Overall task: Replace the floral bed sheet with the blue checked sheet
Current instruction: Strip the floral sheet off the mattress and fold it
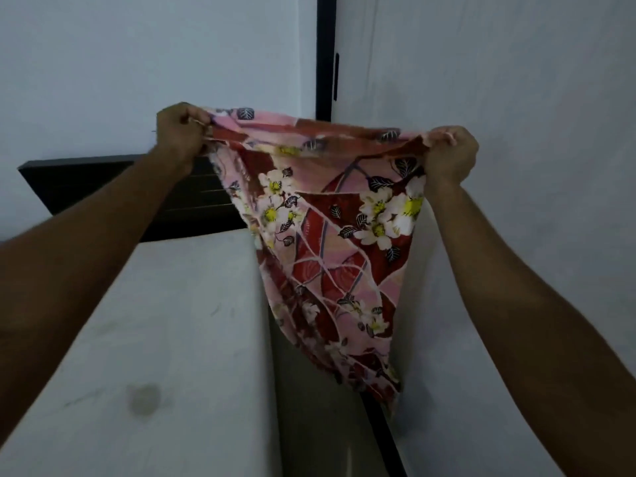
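Dim, flat indoor light with a cool bluish cast; source direction can't be told. Walls (137,63) read grey-blue, evenly lit, shadows faint and soft-edged. Forearms (86,256) go dark toward the bottom corners. Overall soft, compression smear. Sheet (327,235) print is the sharpest area, its lower tip slightly blurred. Wide-angle stretch: mattress (155,339) edges and forearms splay outward near the frame borders.

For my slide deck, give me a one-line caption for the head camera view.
Left hand and right hand hold the floral bed sheet up, folded, beside the bare mattress.
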Tool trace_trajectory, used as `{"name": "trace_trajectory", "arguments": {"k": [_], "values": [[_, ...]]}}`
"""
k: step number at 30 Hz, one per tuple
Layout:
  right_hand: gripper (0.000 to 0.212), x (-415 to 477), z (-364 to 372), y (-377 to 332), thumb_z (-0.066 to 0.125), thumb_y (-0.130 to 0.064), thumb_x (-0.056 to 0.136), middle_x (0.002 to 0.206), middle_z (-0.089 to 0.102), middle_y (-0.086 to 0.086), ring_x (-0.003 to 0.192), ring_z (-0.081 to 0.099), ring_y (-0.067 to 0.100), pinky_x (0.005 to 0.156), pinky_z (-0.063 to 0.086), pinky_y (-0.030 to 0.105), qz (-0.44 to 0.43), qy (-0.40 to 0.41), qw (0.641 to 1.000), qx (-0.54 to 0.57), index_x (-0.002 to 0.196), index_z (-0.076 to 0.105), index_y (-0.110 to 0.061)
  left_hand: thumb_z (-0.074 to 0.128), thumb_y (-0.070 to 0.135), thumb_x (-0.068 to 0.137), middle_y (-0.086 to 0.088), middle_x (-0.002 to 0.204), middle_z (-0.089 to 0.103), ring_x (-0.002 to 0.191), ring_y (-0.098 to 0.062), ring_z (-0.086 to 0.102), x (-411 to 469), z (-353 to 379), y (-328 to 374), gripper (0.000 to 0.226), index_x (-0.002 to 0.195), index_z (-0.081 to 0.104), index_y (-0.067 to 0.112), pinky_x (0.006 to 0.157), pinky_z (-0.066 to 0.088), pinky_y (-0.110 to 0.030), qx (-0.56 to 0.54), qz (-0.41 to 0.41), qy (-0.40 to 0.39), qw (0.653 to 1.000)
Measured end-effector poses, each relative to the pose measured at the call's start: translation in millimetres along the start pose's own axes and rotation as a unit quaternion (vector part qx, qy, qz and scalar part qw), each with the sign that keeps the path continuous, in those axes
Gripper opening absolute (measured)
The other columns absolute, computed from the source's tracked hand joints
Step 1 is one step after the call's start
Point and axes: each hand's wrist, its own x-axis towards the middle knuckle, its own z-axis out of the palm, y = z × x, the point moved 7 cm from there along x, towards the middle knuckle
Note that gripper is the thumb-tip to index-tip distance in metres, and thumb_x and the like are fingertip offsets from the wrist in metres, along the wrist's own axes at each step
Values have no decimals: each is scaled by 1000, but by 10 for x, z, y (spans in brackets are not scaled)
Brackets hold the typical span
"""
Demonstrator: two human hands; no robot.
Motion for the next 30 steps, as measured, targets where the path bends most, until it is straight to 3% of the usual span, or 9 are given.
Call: {"name": "trace_trajectory", "arguments": {"k": [4,8,13,18,21,25,27,29,30], "values": [[27,70,121,120,53,2,78,77,72,1,69,69,17,60,61,35,56,22,997,58,73,73,-16,45,-11,95,0,82,65,65,-13,65,-50,-350,-36,43,69,57,20,52,57,-25,53,36,-19,998],[33,-41,290,278,44,7,83,81,70,15,63,69,25,52,59,35,141,10,974,176,72,70,-8,45,-8,97,1,88,64,86,-21,66,-103,-463,-25,42,73,58,23,69,58,-32,90,65,-20,994],[31,-84,464,506,40,14,86,74,63,11,68,64,25,50,55,30,209,-134,959,138,70,60,-5,43,-8,98,0,89,62,87,-16,64,-191,-588,-290,39,78,55,23,67,59,-28,99,32,-4,995],[24,-224,319,1075,46,5,90,83,71,9,71,69,16,58,57,24,281,-207,933,84,99,67,0,49,1,100,-2,92,68,85,-15,71,-494,-408,-637,29,82,64,18,66,60,-25,94,-5,-95,991],[20,-396,203,1429,45,1,82,67,66,7,62,65,17,54,53,23,331,-247,910,52,83,64,-4,47,0,100,-6,104,69,94,-17,72,-760,-307,-831,26,83,67,7,70,60,-24,117,-29,-193,974],[22,-799,-162,1346,44,3,91,66,47,10,41,48,9,37,37,15,258,-442,850,-126,75,56,-4,49,-16,88,-12,94,71,79,-21,73,-1061,-241,-1048,43,62,72,9,60,59,-24,53,-169,-321,930],[4,-718,191,707,63,-2,89,78,61,8,61,60,5,52,47,12,128,-471,872,-38,93,63,-3,70,-3,65,-5,76,73,68,-14,70,-709,-157,-683,20,57,73,15,59,58,-22,-13,-170,-342,924],[45,-387,683,392,89,-11,56,79,67,1,67,62,8,53,46,16,184,-465,860,104,93,63,-12,81,15,47,1,72,73,69,-10,70,-150,-39,-295,16,61,73,17,69,58,-24,-121,-157,-297,934],[45,-325,843,507,87,-14,58,77,68,3,64,63,13,52,47,20,220,-462,841,174,95,62,-13,87,18,46,1,76,74,74,-12,71,51,16,-307,24,67,75,17,77,58,-28,-188,-174,-271,928]]}}
